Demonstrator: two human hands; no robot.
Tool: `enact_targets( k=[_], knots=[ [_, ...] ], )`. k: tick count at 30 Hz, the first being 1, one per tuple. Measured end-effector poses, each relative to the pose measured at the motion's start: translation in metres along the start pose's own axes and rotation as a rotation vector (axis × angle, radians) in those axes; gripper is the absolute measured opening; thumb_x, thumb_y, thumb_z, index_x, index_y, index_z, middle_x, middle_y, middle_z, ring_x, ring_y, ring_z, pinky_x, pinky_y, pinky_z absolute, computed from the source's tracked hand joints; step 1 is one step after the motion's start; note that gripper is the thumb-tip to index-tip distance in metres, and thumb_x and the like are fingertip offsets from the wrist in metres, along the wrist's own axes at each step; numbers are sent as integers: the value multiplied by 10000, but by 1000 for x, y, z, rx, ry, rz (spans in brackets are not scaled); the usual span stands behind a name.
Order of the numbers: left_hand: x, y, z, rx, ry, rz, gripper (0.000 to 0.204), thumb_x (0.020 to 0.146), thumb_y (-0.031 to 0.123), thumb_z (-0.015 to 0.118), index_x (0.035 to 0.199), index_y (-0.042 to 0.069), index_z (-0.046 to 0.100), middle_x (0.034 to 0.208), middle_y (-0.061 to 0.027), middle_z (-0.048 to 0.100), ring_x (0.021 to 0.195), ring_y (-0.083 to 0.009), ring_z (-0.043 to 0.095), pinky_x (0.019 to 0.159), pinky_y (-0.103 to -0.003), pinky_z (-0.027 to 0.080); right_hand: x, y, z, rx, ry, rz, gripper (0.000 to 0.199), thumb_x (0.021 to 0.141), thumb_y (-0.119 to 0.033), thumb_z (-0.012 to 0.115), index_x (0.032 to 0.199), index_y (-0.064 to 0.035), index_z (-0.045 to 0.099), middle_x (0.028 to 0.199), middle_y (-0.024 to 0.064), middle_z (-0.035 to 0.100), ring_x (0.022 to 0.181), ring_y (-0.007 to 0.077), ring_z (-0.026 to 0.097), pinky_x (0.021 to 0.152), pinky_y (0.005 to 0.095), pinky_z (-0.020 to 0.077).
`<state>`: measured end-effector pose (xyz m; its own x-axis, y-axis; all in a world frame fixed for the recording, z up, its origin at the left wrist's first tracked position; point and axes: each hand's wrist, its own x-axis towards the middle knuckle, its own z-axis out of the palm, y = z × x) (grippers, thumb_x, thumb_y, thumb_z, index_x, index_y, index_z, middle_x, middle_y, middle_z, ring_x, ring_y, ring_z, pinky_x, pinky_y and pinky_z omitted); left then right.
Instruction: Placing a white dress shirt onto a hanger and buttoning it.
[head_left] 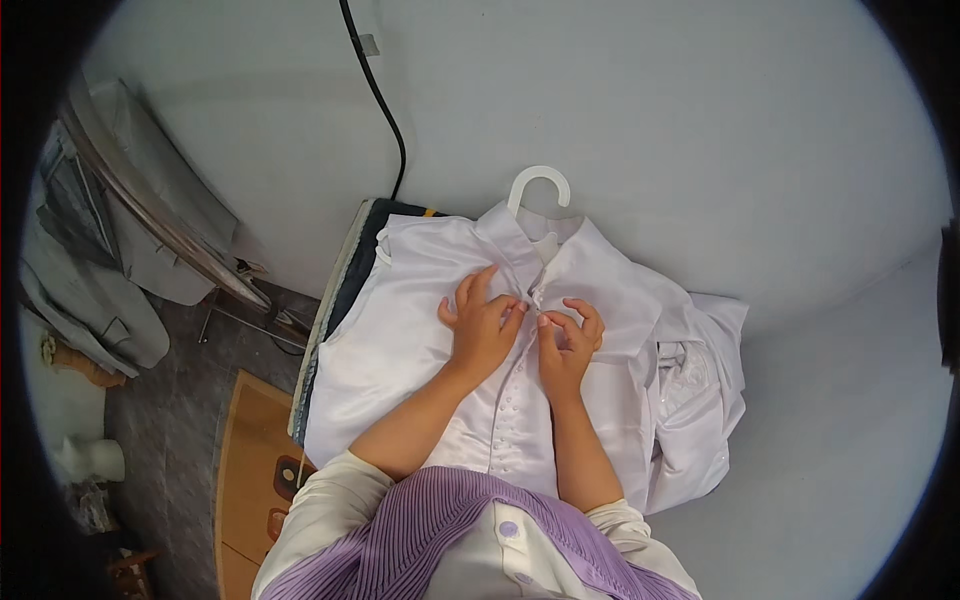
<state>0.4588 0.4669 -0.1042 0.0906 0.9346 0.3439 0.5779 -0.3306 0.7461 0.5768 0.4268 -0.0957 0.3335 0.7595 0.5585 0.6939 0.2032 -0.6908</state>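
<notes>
Head camera looks down on a white satin blouse (400, 350) spread on a padded board (335, 300), hung on a white plastic hanger (538, 185). Left hand (483, 325) lies partly spread on the cloth, fingertips pinching the button placket near the collar; right hand (570, 345) curls, pinching the same placket (a row of small buttons runs below). A black cable (385, 110) trails above.
</notes>
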Motion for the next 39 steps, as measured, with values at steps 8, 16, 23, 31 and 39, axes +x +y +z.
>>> enact_targets(
  k=[8,16,23,31,39],
  knots=[
    [-1,-4,3,-162,4,76,146,824,242,634,834,106,687,1396,-90,397,1297,-272,278,1004,-493,104,-1,1,5,-97,10,40,110,793,-225,689,855,-140,720,1140,5,538,1157,196,396,966,378,166],
    [-3,-1,0,-157,-35,52,155,801,248,683,835,101,722,1420,-76,387,1313,-258,262,1038,-423,103,9,12,-4,254,-129,220,97,770,-116,686,853,-98,733,1143,57,575,1136,245,430,973,361,311],
    [-5,-7,6,-267,-38,17,161,804,267,675,815,114,722,1434,-82,378,1304,-261,274,1022,-442,103,10,4,-8,134,-176,202,190,673,-166,776,853,-141,722,1238,46,520,1228,270,366,1027,405,220],
    [-7,-1,3,-309,-59,-55,167,792,284,691,804,122,730,1441,-83,374,1306,-267,273,1017,-437,101,8,-5,-11,-93,-134,5,190,677,-162,760,862,-157,718,1215,17,534,1240,277,358,1027,421,198],
    [-15,5,4,15,63,191,87,802,186,632,787,135,701,1450,-98,356,1298,-302,283,986,-572,80,11,-12,-21,-240,-253,108,96,749,-210,711,837,-176,698,1191,-26,536,1247,227,333,986,503,120]
  ],
)
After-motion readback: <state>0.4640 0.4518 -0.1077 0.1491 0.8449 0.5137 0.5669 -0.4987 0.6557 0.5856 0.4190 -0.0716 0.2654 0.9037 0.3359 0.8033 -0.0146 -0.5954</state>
